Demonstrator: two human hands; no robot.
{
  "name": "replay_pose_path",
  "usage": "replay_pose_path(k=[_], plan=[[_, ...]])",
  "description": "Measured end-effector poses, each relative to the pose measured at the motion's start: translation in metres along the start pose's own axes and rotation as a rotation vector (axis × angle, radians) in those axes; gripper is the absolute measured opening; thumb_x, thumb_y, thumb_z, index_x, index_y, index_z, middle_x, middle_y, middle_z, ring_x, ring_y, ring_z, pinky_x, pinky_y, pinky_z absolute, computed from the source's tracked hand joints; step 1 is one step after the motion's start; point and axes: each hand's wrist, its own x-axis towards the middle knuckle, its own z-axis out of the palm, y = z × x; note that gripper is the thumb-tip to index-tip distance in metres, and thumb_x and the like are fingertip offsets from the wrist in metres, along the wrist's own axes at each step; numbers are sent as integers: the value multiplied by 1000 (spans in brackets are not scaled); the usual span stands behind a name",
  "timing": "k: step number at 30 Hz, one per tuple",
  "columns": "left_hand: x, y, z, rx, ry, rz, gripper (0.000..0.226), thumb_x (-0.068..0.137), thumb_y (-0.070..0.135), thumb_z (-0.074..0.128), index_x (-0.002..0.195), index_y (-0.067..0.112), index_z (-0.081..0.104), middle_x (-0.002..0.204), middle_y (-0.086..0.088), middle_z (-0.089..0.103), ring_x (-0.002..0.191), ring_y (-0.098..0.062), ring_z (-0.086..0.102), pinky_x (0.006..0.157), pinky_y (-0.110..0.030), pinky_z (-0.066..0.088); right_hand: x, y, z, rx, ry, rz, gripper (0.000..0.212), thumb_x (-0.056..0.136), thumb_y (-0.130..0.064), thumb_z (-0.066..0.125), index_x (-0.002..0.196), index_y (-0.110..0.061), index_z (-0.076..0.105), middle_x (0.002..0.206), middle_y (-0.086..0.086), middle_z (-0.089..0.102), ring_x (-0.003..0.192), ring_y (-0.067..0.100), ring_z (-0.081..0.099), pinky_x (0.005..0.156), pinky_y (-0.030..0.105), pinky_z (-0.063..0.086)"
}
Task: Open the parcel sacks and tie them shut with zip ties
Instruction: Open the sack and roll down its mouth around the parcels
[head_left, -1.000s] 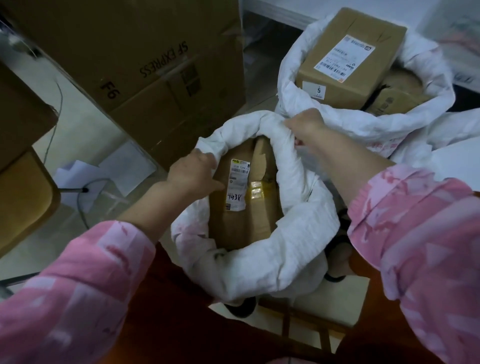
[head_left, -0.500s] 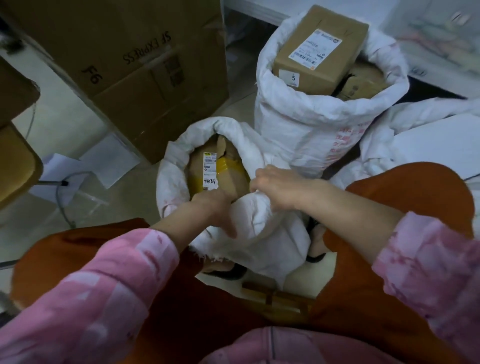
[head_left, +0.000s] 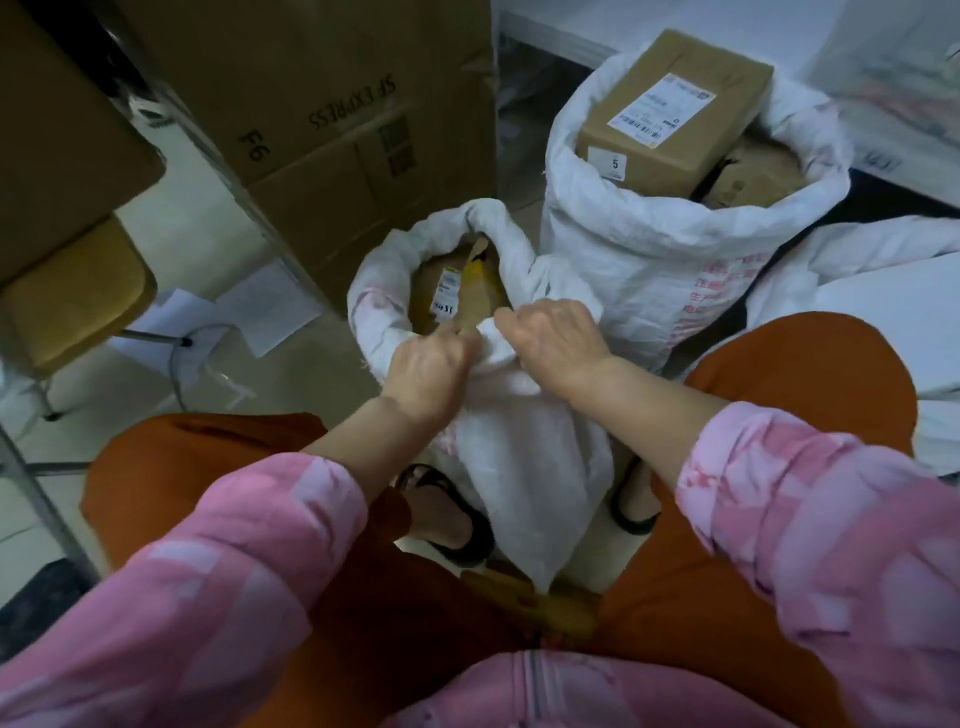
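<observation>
Both hands have come in closer together since half a second ago, now meeting at the near rim of the small sack (head_left: 524, 457) between my knees. Left hand (head_left: 428, 366) and right hand (head_left: 553, 340) each bunch the rolled white edge; fingers curled over the fabric, tips buried in the folds so exact grip hard to see. Wrists bent down, forearms angled inward, pink sleeves pushed up. Parcel (head_left: 470, 296) inside is mostly hidden by the rim, label only partly readable. Sack bottom is hidden behind my legs. Taller sack (head_left: 649, 260) stands just behind, open, with a labelled box (head_left: 675, 111) sticking out. Big carton (head_left: 332, 104) at far left, cut off at top.
</observation>
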Motion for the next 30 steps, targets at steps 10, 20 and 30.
replay_pose_path(k=[10,20,30], plan=[[39,-4,-24,-273,-609,-77,37,76,31,76,108,21,63,108,3,64,97,-15,60,83,-28,50,-36,19,25,-122,174,-122,32,38,10,72,57,-10,57,42,4,45,34,20,43,42,22,16],[18,12,19,209,30,235,33,75,6,61,107,9,60,83,-7,65,63,-31,64,50,-32,41,-14,23,-18,294,-269,122,30,76,-29,73,98,-13,62,104,3,57,102,22,53,71,33,45],[38,0,-22,-341,-443,-4,37,76,25,77,110,17,63,108,2,62,97,-15,60,86,-30,52,-24,7,19,-100,-66,-49,35,72,4,62,107,-1,57,78,11,66,70,29,64,49,30,26]])
